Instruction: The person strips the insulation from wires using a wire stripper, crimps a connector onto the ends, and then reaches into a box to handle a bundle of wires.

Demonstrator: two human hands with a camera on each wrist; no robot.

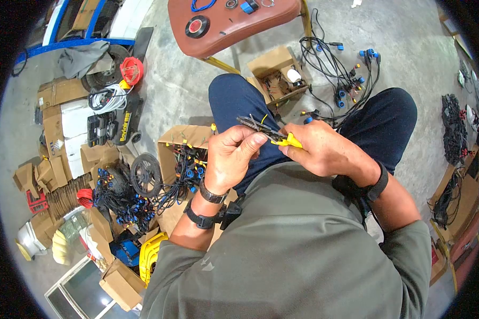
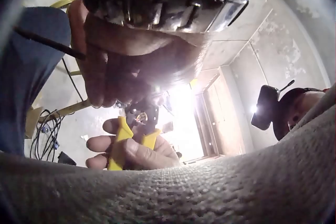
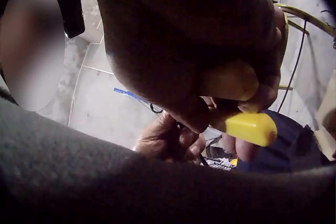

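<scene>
My right hand grips the yellow handles of a plier-like wire stripper above my lap. In the left wrist view the tool's dark head points up at the fingertips of my left hand. A thin black cable runs into that left hand, which pinches it between thumb and fingers right beside the tool's jaws. The fingers of the hands hide most of the pinched end. In the right wrist view one yellow handle sticks out below the right hand's fingers.
An open carton of small parts stands on the floor ahead, beside black cables with blue connectors. A brown padded stool bears a tape roll. At left are a carton of cables and a cable heap.
</scene>
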